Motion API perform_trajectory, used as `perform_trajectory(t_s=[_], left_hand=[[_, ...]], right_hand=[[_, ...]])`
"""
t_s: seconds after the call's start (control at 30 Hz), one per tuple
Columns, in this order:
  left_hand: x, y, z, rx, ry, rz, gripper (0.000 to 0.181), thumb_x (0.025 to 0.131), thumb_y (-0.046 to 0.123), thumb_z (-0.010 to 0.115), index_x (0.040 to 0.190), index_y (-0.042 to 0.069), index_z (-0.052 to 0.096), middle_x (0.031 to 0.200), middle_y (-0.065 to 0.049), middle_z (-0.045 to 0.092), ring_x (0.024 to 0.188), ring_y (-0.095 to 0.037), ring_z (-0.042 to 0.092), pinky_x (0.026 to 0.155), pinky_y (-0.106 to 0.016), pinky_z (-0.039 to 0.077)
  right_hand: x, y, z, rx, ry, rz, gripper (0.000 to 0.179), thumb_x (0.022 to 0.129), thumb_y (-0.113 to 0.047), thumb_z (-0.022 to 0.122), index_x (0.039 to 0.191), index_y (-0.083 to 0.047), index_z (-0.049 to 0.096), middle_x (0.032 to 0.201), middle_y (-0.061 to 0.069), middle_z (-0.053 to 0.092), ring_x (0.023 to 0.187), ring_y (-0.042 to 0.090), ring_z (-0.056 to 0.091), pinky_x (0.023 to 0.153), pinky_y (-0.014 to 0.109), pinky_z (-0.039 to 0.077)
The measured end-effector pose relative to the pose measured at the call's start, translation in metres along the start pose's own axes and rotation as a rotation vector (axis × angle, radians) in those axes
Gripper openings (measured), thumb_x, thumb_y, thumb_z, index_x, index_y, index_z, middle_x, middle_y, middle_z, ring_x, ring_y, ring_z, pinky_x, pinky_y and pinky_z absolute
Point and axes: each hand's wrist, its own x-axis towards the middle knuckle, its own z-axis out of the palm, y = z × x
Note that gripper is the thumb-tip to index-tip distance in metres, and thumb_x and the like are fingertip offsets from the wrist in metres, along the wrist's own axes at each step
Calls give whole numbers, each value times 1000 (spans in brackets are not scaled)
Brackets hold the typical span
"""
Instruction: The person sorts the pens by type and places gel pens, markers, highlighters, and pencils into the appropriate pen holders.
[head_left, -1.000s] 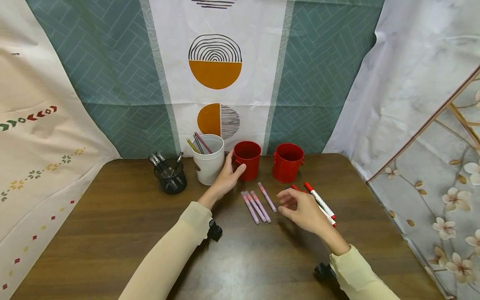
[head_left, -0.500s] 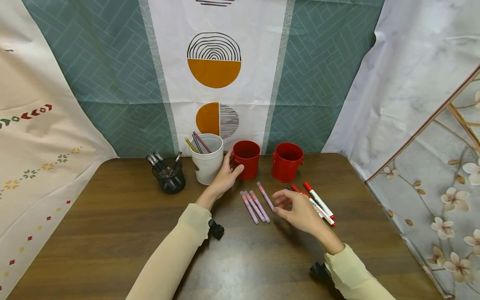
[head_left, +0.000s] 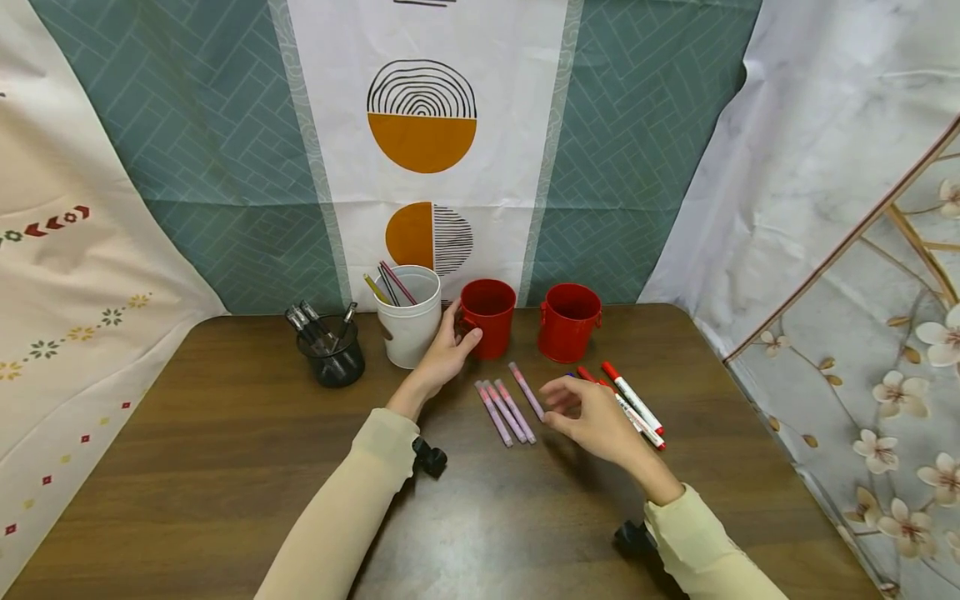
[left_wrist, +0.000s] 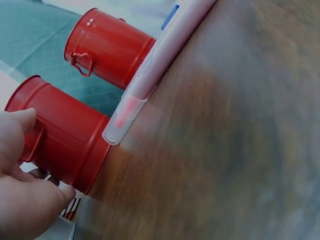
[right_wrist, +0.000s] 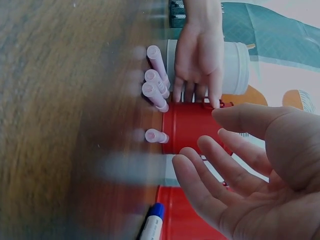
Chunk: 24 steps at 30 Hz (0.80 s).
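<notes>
Two small red buckets stand side by side at the back of the table. My left hand point(head_left: 441, 358) is at the left side of the nearer-to-centre red bucket point(head_left: 497, 329), its fairly straight fingertips right at the small side handle. To the right is the other red bucket point(head_left: 568, 332). In front of them, several lilac highlighters point(head_left: 507, 412) lie in a loose row, with a single lilac highlighter point(head_left: 525, 390) a little apart. Beside that one hovers my right hand point(head_left: 592, 421), its fingers loosely bent and nothing between them, as the right wrist view also shows.
White markers with red caps point(head_left: 637, 400) lie right of my right hand, with a blue-capped marker point(right_wrist: 155, 220) near the right bucket. A white bucket point(head_left: 411, 333) with pencils and a black mesh cup point(head_left: 333, 362) of pens stand at the left. Curtains hang behind the table.
My right hand has moved slightly left, closer to the single lilac highlighter. The left hand stays at the red bucket. The head view has shifted a little.
</notes>
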Motion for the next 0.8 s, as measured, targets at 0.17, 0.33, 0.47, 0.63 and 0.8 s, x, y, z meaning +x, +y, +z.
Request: perform_trajectory(t_s=[0.17,0.33,0.47,0.63,0.8], left_hand=[[-1,0,0,6,0,8,75,112,17,55,171,13,7,174,-14,18,161,-28,17,132,-51,14],[-1,1,2,25,1,12,77,112,16,56,171,15,7,175,-12,16,162,-28,17,132,-49,16],[0,1,2,40,5,5,77,112,16,56,171,15,7,175,-11,17,161,-26,19,132,-46,18],[0,0,2,41,19,12,77,111,16,57,171,15,9,174,-11,20,159,-27,24,131,-46,21],[1,0,4,36,38,35,76,110,13,57,170,13,11,172,-13,23,156,-30,30,130,-46,25]], right_hand=[[1,-1,1,2,-8,-3,32,90,-2,81,121,-2,73,104,10,78,91,20,75,85,46,63],[2,0,3,6,-14,-5,31,91,-2,81,120,-1,73,105,11,78,92,20,74,86,45,63],[3,-2,5,-1,-28,-7,29,91,-3,81,120,-2,74,105,11,78,92,18,73,86,44,63],[7,-8,7,-18,-37,-22,29,92,-5,82,119,-2,74,105,10,77,92,17,73,85,41,63],[11,-14,11,-40,-21,-36,31,91,-3,81,121,-2,75,106,12,77,92,24,74,84,44,63]])
